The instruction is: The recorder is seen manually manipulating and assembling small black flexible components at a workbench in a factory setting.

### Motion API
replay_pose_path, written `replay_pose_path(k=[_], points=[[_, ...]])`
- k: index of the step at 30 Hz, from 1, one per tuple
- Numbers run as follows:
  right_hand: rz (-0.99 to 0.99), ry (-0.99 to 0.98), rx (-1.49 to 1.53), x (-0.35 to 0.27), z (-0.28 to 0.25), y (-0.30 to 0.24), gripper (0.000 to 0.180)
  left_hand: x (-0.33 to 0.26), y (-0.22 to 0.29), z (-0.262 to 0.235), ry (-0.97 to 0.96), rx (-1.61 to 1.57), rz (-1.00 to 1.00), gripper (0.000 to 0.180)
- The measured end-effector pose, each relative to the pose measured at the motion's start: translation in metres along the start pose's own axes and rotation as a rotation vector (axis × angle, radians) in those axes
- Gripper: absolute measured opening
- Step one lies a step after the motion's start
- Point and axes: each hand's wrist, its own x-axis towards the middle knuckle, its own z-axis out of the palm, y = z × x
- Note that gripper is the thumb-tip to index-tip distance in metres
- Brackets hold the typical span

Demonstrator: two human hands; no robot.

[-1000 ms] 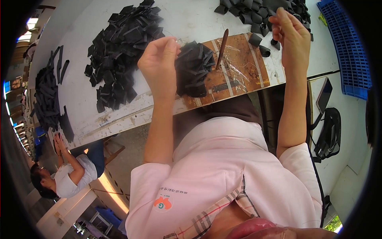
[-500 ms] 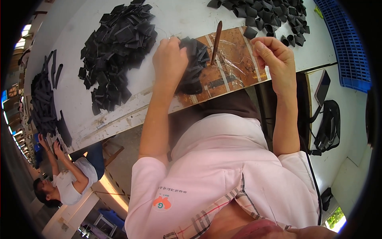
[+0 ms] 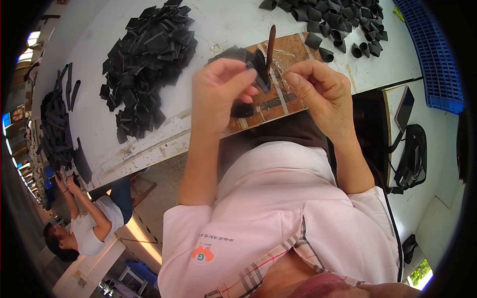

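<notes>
White table [image 3: 223,25], worn and chipped along the near edge; far left, a seated person [image 3: 102,223] in a white top, both arms reaching to the table. Brown board [image 3: 292,49] at the near edge, banded with pale tape, bits of clear film on it; dark spike [image 3: 271,47] standing up from it.

Piece [image 3: 259,74]: black, matte, narrow as seen here, tilted; just left of the spike, above the board. More black stuff, a stack [image 3: 242,110], lies on the board's left part, partly hidden.

Blue crate [image 3: 437,59], right: slatted wall seen, contents cannot be made out. Black bag [image 3: 411,156] below it, inside hidden.

Left hand [image 3: 218,87]: fingers curled, thumb drawn in, piece right at the fingertips; cannot tell whether gripped. Right hand [image 3: 328,94]: thumb and forefinger pinched narrow, right of spike, apart from the piece; cannot tell whether anything fine sits between.
</notes>
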Motion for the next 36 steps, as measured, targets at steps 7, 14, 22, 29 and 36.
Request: replay_pose_path(k=[7, 14, 22, 29, 36], points=[[-0.221, -0.033, -0.063, -0.002, 0.003, -0.008, 0.012, -0.024, 0.009, 0.020, -0.189, -0.347, -0.102, 0.011], [-0.431, 0.053, -0.300, -0.002, 0.006, -0.009, 0.010, -0.025, 0.003, 0.024, -0.146, -0.222, 0.066, 0.007], [0.013, -0.116, -0.036, 0.004, -0.003, -0.005, 0.007, -0.025, 0.012, 0.020, -0.115, -0.099, 0.062, 0.006], [-0.153, 0.010, -0.021, 0.002, 0.004, -0.005, 0.010, -0.029, 0.005, 0.030, 0.049, 0.218, 0.356, 0.004], [-0.470, 0.138, -0.477, 0.006, 0.019, -0.003, 0.007, -0.023, -0.013, 0.044, 0.340, 0.610, 0.775, 0.007]])
